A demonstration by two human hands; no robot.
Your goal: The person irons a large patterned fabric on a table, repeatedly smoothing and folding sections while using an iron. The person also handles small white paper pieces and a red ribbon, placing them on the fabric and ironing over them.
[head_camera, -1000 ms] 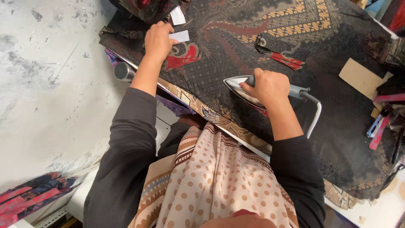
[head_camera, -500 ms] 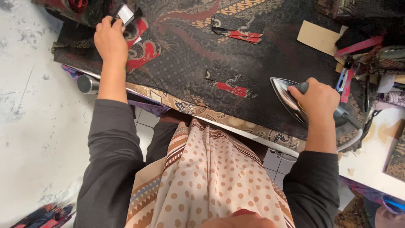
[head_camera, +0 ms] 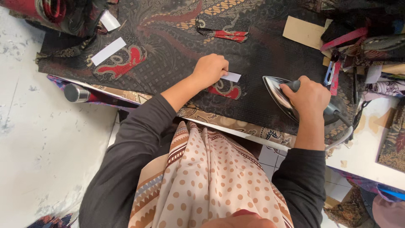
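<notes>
Standing well apart on the dark patterned cloth (head_camera: pixel 168 63), her right hand (head_camera: pixel 310 95) is clamping the handle of the iron (head_camera: pixel 280 99) while her left hand (head_camera: pixel 209 69) is pinching a white strip (head_camera: pixel 232 77) onto a red-patterned fabric piece (head_camera: pixel 225 90) just beside the iron.

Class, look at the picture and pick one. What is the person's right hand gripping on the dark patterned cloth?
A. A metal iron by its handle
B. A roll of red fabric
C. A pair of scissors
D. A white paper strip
A: the right hand is closed around the dark handle of the metal iron, which sits on the dark patterned cloth, while the left hand rests by a white paper strip.
</notes>
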